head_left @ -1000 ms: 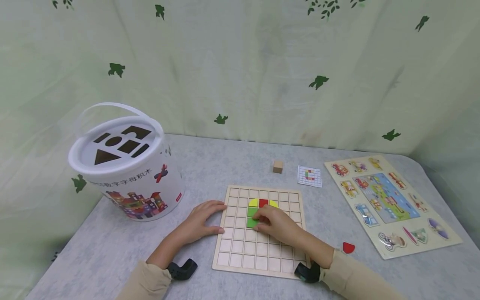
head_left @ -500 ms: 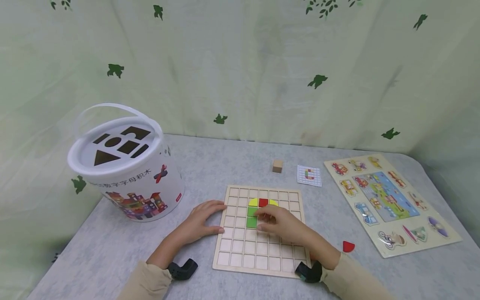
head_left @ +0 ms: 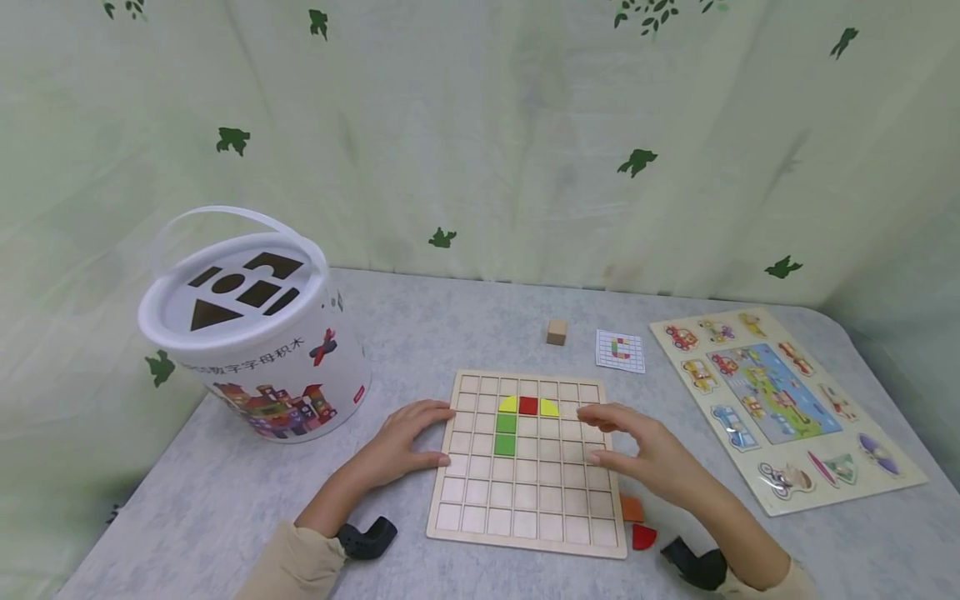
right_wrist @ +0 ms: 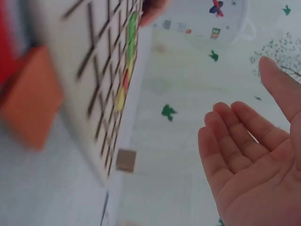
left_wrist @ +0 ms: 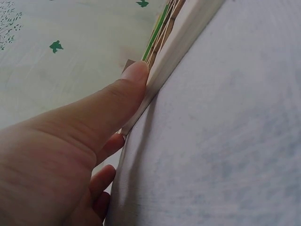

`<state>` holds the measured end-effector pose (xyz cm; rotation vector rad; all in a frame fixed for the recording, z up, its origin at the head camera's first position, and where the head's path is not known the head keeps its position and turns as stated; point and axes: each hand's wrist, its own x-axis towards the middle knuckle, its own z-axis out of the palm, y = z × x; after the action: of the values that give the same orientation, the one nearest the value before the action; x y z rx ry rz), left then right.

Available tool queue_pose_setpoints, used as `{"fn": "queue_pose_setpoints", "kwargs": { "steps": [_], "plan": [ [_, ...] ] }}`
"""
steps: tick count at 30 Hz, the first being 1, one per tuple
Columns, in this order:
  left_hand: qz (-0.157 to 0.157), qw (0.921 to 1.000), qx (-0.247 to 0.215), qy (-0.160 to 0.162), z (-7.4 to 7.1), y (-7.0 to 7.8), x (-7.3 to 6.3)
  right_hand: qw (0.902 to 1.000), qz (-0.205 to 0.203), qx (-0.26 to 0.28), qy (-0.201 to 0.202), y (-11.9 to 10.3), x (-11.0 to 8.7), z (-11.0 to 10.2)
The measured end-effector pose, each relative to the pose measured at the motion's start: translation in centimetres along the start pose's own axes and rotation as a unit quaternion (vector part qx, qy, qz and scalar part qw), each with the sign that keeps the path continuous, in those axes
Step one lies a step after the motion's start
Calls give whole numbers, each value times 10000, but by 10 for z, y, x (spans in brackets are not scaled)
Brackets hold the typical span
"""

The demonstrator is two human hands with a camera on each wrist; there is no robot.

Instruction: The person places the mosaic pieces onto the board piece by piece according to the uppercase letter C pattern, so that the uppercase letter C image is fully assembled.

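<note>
Pale green curtain (head_left: 525, 108) with dark birds is hanging behind one grey table (head_left: 412, 325), where one wooden grid board (head_left: 570, 500) is lying flat. Left of the board, one white bucket (head_left: 262, 392) is standing under its lid (head_left: 176, 304), six shaped cut-outs showing in the top; the lid is hiding whatever the bucket is holding. At the board's left edge, the left hand (head_left: 401, 446) is touching the side with thumb and fingertips, thumb and forefinger spreading well apart. On the board, five pieces are sitting in grid cells: two green squares (head_left: 506, 424) are making a column under the left one of two yellow pieces (head_left: 549, 407), and one red square (head_left: 528, 406) is filling the cell between the yellows. Beyond the board's far edge, one wooden cube (head_left: 557, 332) and, farther right, one pattern card (head_left: 620, 351) are resting. Over the board's right edge, the right hand (head_left: 648, 450) is hovering, thumb spreading away from the fingers. Just beside that edge, one orange piece (head_left: 632, 508) and one red piece (head_left: 642, 537) are lying. Right of the board, one picture puzzle (head_left: 873, 485) is lying.
</note>
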<state>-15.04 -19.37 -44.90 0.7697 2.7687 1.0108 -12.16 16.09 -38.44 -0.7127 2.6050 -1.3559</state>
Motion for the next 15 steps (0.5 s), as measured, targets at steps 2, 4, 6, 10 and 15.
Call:
{"fn": "queue_pose_setpoints", "kwargs": {
  "steps": [2, 4, 6, 10, 15],
  "plan": [
    [19, 10000, -6, 10, 0, 0, 0, 9998, 89, -105, 110, 6, -13, -5],
    [38, 10000, -34, 27, -1, 0, 0, 9995, 187, -184, 170, 12, -26, -8],
    [56, 10000, -62, 35, -1, 0, 1, 9993, 201, -297, 127, 19, -39, -9],
    [61, 10000, -68, 35, -1, 0, 1, 9990, 63, -438, -55, 31, -61, -8],
    [72, 9999, -67, 46, 1, -1, 0, 9933, 695, 153, -906, 41, -79, -6]
  ]
}}
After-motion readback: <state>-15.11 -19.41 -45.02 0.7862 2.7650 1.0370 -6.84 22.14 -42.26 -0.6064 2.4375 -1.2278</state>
